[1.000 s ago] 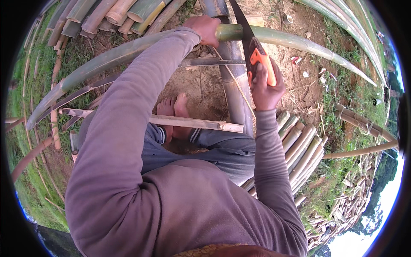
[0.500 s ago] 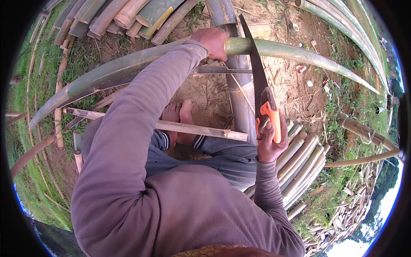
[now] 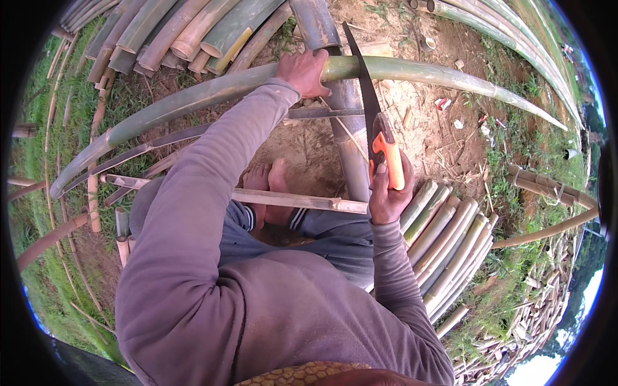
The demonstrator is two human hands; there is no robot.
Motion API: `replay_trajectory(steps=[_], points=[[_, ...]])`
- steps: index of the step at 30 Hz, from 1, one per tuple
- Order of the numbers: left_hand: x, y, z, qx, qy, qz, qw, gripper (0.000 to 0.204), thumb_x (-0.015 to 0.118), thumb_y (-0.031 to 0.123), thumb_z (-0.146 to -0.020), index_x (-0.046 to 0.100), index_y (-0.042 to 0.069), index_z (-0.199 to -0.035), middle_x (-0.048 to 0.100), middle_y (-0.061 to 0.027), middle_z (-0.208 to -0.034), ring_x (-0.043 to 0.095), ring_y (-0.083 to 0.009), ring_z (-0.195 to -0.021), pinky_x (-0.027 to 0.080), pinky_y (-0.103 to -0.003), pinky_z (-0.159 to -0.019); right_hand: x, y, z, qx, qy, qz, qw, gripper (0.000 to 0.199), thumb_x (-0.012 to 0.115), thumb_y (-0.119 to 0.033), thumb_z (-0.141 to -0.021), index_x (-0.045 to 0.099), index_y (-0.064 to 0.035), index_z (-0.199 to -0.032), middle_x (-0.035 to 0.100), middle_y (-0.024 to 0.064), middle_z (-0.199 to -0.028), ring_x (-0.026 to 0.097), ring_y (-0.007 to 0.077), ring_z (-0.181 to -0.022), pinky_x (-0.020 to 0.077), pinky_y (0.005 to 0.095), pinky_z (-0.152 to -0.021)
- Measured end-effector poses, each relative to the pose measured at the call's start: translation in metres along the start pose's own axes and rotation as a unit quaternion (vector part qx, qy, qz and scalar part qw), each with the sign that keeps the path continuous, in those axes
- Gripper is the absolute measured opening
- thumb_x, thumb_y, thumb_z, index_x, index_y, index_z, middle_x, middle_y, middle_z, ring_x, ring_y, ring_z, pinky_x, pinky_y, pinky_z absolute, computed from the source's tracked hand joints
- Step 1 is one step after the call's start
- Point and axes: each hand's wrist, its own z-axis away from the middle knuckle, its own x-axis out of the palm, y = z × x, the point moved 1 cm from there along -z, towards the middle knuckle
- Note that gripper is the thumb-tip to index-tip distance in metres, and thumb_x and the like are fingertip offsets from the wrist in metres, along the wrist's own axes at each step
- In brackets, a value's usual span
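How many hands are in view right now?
2: the left hand gripping the long green bamboo pole, and the right hand, partly hidden, holding the orange-handled saw.

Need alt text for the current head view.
A person's right hand holds an orange-handled saw, its blade across a long green bamboo pole that the left hand grips. One bamboo stack lies at upper left, a second stack at lower right.

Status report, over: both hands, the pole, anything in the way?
Left grip closed on long green bamboo pole. Right grip holding orange-handled handsaw; dark blade crossing pole. Thick grey bamboo stem crosses underneath.
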Motion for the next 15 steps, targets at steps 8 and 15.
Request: replay_trajectory(steps=[8,15], points=[[0.003,-0.002,-0.009,0.035,-0.121,0.071,0.99,0.08,0.091,0.045,-0.072,0.056,0.004,-0.132,0.075,-0.0223,-0.114,0.074,-0.0409,-0.104,0.058,-0.05,-0.09,-0.021,-0.026,0.001,0.0,0.007,0.013,1.0,0.043,0.069,-0.011,-0.104,0.06,0.0076,-0.142,0.069,0.0154,-0.127,0.067,0.02,-0.111,0.0545,0.0324,-0.094],[-0.012,-0.009,-0.025,0.034,-0.12,0.135,0.983,0.085,0.09,0.05,-0.073,0.056,0.001,-0.133,0.073,-0.0218,-0.121,0.073,-0.0432,-0.105,0.056,-0.051,-0.093,-0.007,-0.002,-0.007,-0.077,0.044,0.007,0.996,0.041,0.07,-0.014,-0.106,0.061,0.005,-0.141,0.07,0.0037,-0.105,0.058,0.0029,-0.076,0.0478,0.02,-0.062]])
